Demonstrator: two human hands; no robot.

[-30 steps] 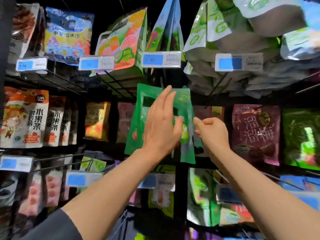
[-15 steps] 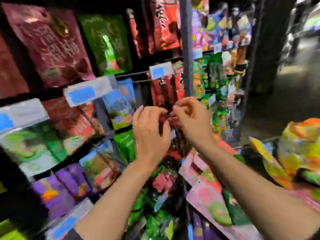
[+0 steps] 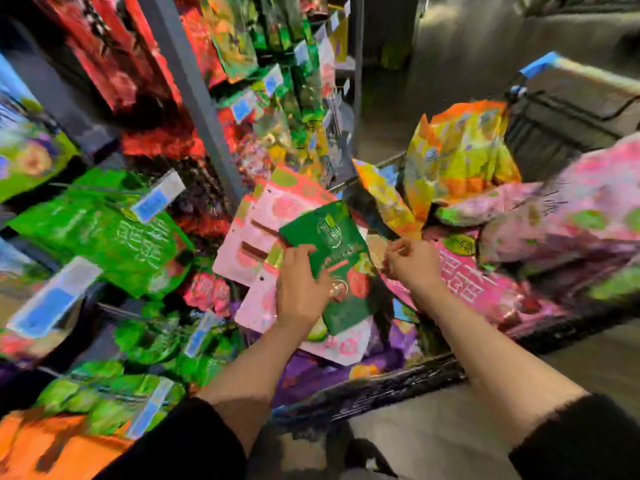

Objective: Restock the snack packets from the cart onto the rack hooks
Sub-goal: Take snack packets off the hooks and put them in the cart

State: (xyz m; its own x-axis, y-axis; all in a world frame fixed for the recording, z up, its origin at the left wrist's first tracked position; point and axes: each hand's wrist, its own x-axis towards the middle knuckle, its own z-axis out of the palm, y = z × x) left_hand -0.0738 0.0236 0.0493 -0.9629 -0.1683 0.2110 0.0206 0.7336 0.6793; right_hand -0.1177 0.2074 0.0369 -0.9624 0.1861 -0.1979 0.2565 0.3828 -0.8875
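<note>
Left hand (image 3: 301, 292) grips green packet (image 3: 337, 261) over cart (image 3: 398, 386), above pink packets (image 3: 256, 244). Packet's long axis tilts up-left. Right hand (image 3: 410, 263) just beside packet, fingers loosely curled, holding nothing visible. Rack hooks (image 3: 114, 308) lie left; left hand nearer.

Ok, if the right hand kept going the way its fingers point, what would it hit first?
Probably the dark green packet that the left hand holds; the right hand points leftward at its edge, though blur hides the depth.
</note>
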